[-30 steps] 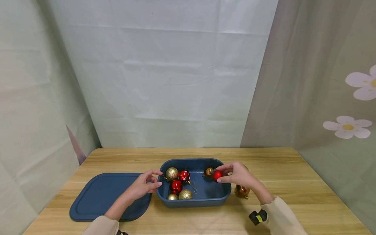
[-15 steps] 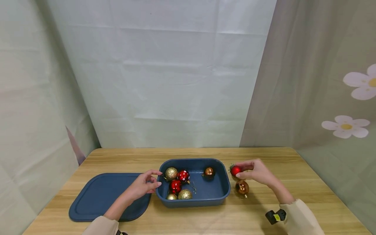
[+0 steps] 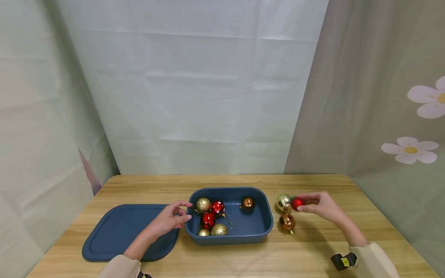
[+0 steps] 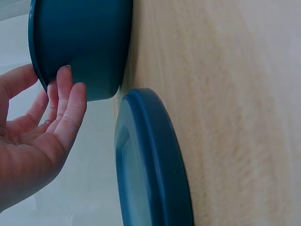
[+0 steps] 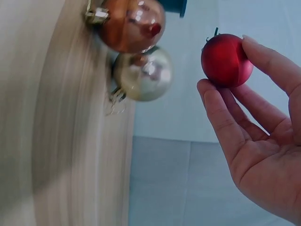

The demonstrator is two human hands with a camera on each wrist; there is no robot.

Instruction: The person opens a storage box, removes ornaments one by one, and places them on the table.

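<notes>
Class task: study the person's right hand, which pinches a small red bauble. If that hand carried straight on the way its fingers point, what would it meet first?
The right hand points toward the box, with the red bauble leading. Probably the shiny gold bauble on the table comes first, just ahead of the blue box. Depth is unclear, so the held bauble might pass above it.

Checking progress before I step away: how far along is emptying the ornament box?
Two ornaments, gold and copper, already lie on the table right of the box. The right hand pinches a red ball beside them; the left hand touches the box's end. Six ornaments are left inside.
</notes>
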